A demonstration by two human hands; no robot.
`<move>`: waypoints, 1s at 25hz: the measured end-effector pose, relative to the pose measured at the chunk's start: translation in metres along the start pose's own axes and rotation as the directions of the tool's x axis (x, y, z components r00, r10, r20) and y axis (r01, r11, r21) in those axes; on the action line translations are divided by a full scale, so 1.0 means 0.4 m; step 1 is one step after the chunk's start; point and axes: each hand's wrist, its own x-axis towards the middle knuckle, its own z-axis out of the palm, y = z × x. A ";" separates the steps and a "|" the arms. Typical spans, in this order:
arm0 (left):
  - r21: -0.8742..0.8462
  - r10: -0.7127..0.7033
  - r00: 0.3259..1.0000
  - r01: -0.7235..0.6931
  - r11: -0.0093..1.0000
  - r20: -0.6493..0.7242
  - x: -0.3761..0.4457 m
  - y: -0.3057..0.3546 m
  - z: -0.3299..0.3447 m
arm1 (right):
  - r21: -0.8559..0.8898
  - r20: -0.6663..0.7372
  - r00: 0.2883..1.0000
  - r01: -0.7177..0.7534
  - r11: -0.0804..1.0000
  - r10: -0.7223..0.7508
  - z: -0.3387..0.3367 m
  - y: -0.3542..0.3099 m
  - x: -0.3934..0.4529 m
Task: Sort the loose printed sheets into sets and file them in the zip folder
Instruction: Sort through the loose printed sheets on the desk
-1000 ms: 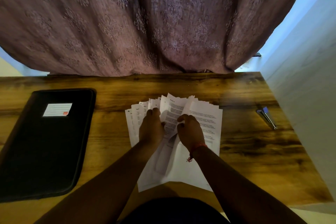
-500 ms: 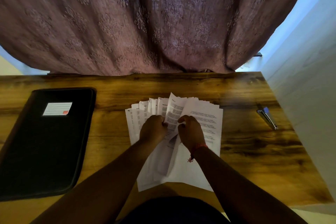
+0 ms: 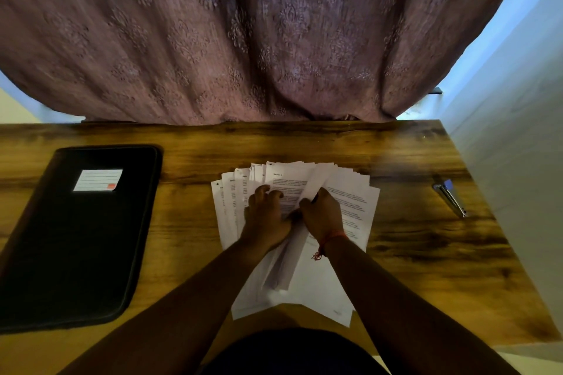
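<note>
Both hands work a fan of printed sheets (image 3: pixel 350 201) at mid-desk: the left hand (image 3: pixel 264 216) curls onto the pages, the right hand (image 3: pixel 320 216) pinches one; the closed zip folder (image 3: pixel 76 246) lies lengthwise, well left, nearer the left hand.

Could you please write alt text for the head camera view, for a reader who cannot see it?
A person's left hand and right hand grip a fanned pile of printed sheets on a wooden desk. A closed black zip folder with a white label lies to the left, a stapler to the right, a curtain behind.
</note>
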 end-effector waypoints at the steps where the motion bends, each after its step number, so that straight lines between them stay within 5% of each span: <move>1: -0.019 -0.031 0.999 0.030 0.999 -0.030 0.002 0.000 0.005 | 0.010 -0.010 1.000 -0.001 1.000 0.001 -0.002 -0.003 -0.003; 4: -0.154 -0.129 0.986 0.111 0.982 -0.110 0.009 -0.005 0.007 | -0.008 -0.036 0.999 0.001 1.000 -0.002 -0.005 -0.019 -0.014; 9: -0.208 -0.074 0.987 0.044 0.977 -0.141 -0.004 -0.016 -0.017 | -0.071 -0.051 0.996 0.072 0.995 -0.075 0.003 -0.044 -0.026; 14: -0.181 -0.080 0.992 0.062 0.982 -0.095 -0.017 -0.007 -0.020 | -0.412 0.038 0.956 0.280 0.867 -0.291 0.022 -0.027 -0.048; 17: -0.219 -0.102 0.994 0.090 0.972 -0.047 -0.015 -0.015 -0.020 | -0.572 0.122 0.957 0.284 0.770 -0.263 0.022 -0.016 -0.049; 25: -0.235 0.160 0.987 -0.156 0.959 -0.005 -0.033 0.006 -0.015 | -0.167 0.027 0.999 0.036 0.985 -0.032 0.014 -0.040 -0.022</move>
